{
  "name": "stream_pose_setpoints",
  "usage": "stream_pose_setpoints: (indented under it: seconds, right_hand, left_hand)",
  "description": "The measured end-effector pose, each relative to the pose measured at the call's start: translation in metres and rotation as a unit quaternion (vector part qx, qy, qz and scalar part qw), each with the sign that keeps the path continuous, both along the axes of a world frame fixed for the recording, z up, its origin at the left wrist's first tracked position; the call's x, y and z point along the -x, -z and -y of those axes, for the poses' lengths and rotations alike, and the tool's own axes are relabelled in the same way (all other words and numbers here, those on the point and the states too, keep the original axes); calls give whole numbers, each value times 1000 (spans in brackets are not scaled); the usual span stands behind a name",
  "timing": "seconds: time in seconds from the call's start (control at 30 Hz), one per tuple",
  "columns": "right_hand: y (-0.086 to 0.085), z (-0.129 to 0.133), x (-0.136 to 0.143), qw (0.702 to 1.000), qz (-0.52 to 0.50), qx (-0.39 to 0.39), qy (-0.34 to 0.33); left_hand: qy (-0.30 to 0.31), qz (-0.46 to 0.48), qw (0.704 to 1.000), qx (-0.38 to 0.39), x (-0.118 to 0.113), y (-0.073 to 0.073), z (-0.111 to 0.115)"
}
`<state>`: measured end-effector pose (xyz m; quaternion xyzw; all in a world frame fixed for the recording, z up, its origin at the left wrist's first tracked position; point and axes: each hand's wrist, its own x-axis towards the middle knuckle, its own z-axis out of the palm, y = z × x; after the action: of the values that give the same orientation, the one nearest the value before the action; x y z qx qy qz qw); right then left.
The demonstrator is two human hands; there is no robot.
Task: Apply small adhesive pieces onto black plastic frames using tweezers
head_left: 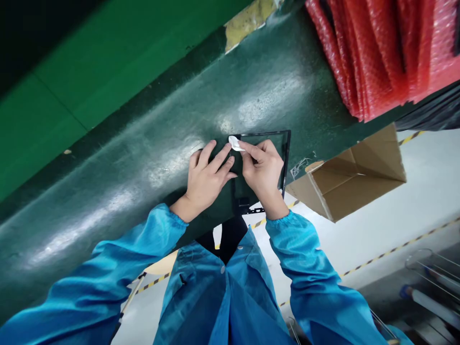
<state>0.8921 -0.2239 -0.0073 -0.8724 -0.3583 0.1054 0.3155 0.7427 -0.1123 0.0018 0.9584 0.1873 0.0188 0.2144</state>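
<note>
I pinched the white wad (235,143) in my right grip (264,170) at the black frame (266,133), left grip (208,181) spread wide beside, likely steadying.

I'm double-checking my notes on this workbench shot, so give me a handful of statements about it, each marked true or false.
The right hand holds a white wipe. True.
The black frame lies on a red work surface. False: the work surface is green.
The cardboard box is open. True.
The red bubble wrap lies under the left hand. False: it is beyond the box, at the upper right.
Both sleeves are blue. True.
</note>
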Motion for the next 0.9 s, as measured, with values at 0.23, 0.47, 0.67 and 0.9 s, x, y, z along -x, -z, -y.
stream_pose_setpoints:
  seconds: [0.23,0.47,0.67,0.9]
  right_hand:
    - [3,17,0,998,8,-59,3]
    - [8,7,2,997,8,-75,-7]
    - [3,11,-3,998,44,-49,22]
    - [5,13,2,997,21,-70,2]
  left_hand:
    - [31,-2,999,8,-2,-1,-5]
    - [102,0,994,-28,2,-9,-6]
    - [135,-5,991,5,2,-9,-14]
    - [128,-10,992,1,3,-9,-12]
